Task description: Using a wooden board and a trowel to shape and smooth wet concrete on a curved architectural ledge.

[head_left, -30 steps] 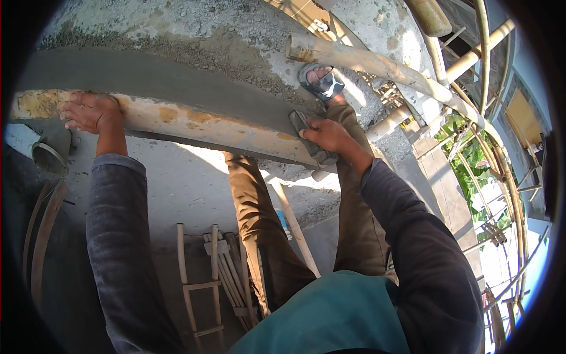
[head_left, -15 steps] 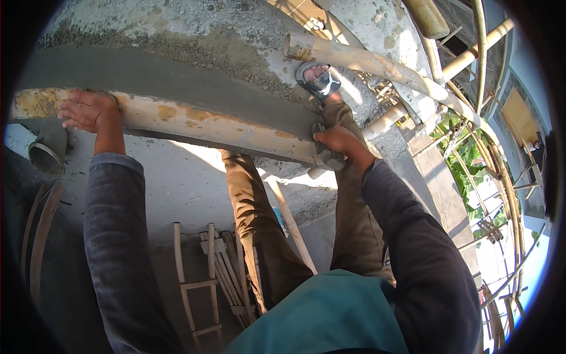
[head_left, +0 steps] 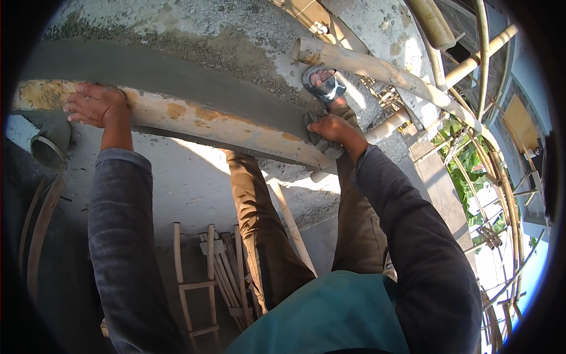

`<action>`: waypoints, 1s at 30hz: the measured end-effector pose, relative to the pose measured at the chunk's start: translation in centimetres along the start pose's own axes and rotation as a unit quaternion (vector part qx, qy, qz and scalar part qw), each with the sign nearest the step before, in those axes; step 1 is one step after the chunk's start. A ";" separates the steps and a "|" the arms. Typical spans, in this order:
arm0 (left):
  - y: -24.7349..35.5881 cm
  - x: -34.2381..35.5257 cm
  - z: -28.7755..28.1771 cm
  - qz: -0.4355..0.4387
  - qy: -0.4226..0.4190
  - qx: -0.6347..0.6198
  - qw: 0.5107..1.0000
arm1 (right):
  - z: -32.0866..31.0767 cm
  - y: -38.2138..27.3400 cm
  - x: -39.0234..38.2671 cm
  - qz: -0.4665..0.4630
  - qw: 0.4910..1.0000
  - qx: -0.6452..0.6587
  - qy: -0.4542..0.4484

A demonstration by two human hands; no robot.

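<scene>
My left hand (head_left: 100, 106) rests on a long pale board (head_left: 218, 120) stained with yellow patches, its fingers spread along it. Smooth wet grey mortar (head_left: 177, 76) forms a band just above the board. At the board's right end, my right hand (head_left: 336, 131) grips a grey, mortar-caked tool (head_left: 312, 123) lying against the mortar's edge; its exact shape is partly hidden by the fingers. My sandalled foot (head_left: 323, 82) is beyond that hand.
Bamboo poles (head_left: 383, 71) and scaffolding frame the right side. Rough concrete (head_left: 135, 26) lies above the mortar. A grey pipe (head_left: 48, 147) is at left. A wooden ladder (head_left: 200, 286) and stacked sticks (head_left: 227, 271) are below, between my left arm and legs.
My right hand and tool slid right along the board's end, then came back slightly up and left. My left hand stays on the board; the whole view has shifted slightly.
</scene>
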State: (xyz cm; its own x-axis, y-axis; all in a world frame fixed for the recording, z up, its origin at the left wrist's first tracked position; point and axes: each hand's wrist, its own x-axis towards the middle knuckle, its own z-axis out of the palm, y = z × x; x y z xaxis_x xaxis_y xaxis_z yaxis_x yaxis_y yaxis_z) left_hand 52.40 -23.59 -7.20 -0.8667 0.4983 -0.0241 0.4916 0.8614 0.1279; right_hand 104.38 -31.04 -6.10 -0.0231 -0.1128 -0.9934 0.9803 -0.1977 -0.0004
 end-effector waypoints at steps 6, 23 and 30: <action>-0.1 0.2 0.1 0.005 0.006 -0.001 1.000 | -0.2 -1.2 1.2 0.022 0.998 0.057 0.007; -0.3 0.0 -0.1 0.022 -0.006 0.012 1.000 | 0.7 -0.4 -2.1 -0.011 0.999 0.007 0.043; 0.3 -0.1 -0.3 -0.021 -0.018 -0.007 1.000 | -2.3 -14.9 -1.9 -0.333 0.933 0.062 0.122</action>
State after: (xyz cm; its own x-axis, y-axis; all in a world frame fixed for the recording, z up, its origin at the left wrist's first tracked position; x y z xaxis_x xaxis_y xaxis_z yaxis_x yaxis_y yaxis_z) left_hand 52.59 -23.43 -6.87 -0.8832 0.4645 -0.0648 0.4529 0.8806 0.1395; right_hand 90.23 -25.62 -4.44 -0.5591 0.2970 -0.7741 0.7340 -0.2569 -0.6287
